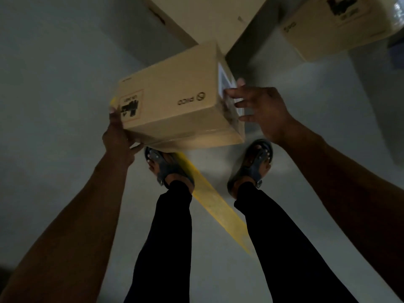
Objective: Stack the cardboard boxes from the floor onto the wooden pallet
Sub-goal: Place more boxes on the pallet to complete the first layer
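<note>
Scene: A person stands on a grey floor in dim light, looking down at a cardboard box held out in front of the body, above the feet.

Box: Tan cardboard, tilted, its long printed face turned up toward the camera; a dark logo and a handling mark read upside down from this view, and a white label sits on its right end.

Left hand: Clamped on the near left corner of the box, thumb up on the printed face and fingers curled beneath the lower edge.

Right hand: Set against the labelled right end, fingers spread and only slightly bent, fingertips touching the label (whether the palm also presses the box cannot be told).

Hands together: Well apart, one at each end of the box, which hangs between them clear of the floor.

Feet: Two dark sandals planted below the box, the left one standing on a strip of yellow floor tape that runs diagonally between the legs.

Beyond: A second cardboard box lies just past the held one at the top edge, and a third box with the same dark markings sits at the upper right, apart from it.
</note>
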`<state>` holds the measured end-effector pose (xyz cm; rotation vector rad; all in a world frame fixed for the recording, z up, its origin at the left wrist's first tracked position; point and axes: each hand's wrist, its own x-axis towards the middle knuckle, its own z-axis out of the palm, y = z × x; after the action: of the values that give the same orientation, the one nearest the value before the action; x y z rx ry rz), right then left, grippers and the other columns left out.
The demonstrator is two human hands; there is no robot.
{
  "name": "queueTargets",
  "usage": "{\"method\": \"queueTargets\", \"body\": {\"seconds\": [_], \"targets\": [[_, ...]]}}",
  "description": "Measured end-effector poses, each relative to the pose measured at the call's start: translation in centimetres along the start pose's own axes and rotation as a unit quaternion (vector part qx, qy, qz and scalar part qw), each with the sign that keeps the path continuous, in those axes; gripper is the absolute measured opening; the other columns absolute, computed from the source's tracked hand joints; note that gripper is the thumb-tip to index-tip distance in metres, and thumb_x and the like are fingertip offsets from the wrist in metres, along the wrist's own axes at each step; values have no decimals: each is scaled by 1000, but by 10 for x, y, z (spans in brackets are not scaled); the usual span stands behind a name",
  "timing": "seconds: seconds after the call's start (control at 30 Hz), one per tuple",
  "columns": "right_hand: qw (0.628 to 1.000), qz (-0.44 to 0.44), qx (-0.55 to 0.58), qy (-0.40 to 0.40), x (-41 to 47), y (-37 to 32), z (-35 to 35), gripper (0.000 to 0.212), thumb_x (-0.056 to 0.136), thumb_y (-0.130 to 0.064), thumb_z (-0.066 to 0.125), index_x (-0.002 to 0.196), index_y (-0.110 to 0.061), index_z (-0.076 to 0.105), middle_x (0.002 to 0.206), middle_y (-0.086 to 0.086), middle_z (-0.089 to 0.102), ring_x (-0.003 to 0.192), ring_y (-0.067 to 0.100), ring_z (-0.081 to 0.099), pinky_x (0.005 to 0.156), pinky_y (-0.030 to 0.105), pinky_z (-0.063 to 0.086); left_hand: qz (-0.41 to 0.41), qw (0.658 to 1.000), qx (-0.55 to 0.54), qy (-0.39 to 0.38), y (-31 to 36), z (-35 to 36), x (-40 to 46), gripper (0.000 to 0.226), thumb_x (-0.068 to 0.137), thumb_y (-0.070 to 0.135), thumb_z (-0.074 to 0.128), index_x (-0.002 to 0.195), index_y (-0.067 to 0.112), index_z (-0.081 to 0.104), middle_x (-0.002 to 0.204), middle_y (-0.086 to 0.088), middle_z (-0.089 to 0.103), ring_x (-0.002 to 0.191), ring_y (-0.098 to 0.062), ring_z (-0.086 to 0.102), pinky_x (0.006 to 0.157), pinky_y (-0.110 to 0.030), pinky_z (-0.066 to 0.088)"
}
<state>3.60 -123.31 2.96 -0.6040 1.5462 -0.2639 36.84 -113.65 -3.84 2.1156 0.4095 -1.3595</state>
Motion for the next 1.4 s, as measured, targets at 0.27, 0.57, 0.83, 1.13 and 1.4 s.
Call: {"method": "queueTargets", "body": {"seconds": [0.27, 0.57, 0.83, 1.13, 1.4], "targets": [[997, 69, -14, -20, 36, 1, 47, 70, 74, -68, 78, 132, -39, 51, 120, -11, 62, 103, 11, 64, 82, 49, 56, -9, 995, 1, -103, 15, -54, 37, 56, 91, 67, 62, 133, 31, 60, 146, -9, 55, 126, -38, 54, 72, -61, 61], [986, 90, 77, -114, 17, -4, 38, 87, 63, -58, 90, 140, -35, 57, 132, 5, 70, 121, 34, 66, 90, 76, 48, -84, 985, -67, -136, 10, -73, 15, 23, 106, 49, 49, 111, 35, 67, 121, -1, 64, 128, -37, 52, 95, -71, 46], [989, 25, 107, -101, -167, -65, -21, 61, 93, -37, 72, 147, -22, 50, 137, 16, 65, 127, 39, 61, 103, 58, 51, -21, 995, -49, -89, 46, -109, -197, 42, 100, 47, 61, 137, 27, 64, 135, -4, 68, 120, -32, 62, 97, -64, 52], [974, -64, 162, -145, -451, -164, -114, 47, 100, -27, 61, 146, -21, 51, 141, 18, 61, 126, 40, 62, 102, 65, 48, 98, 991, -65, -68, 57, -165, -517, 24, 99, 45, 63, 117, 33, 72, 125, -3, 73, 110, -30, 67, 85, -49, 57], [942, -103, 304, -98, -590, -157, -198, 37, 103, -31, 51, 125, -7, 69, 111, 18, 76, 82, 29, 77, 59, 38, 62, 153, 985, 63, -53, 5, -159, -609, 74, 79, 79, 63, 99, 9, 78, 94, -18, 73, 94, -38, 71, 90, -58, 59]]}}
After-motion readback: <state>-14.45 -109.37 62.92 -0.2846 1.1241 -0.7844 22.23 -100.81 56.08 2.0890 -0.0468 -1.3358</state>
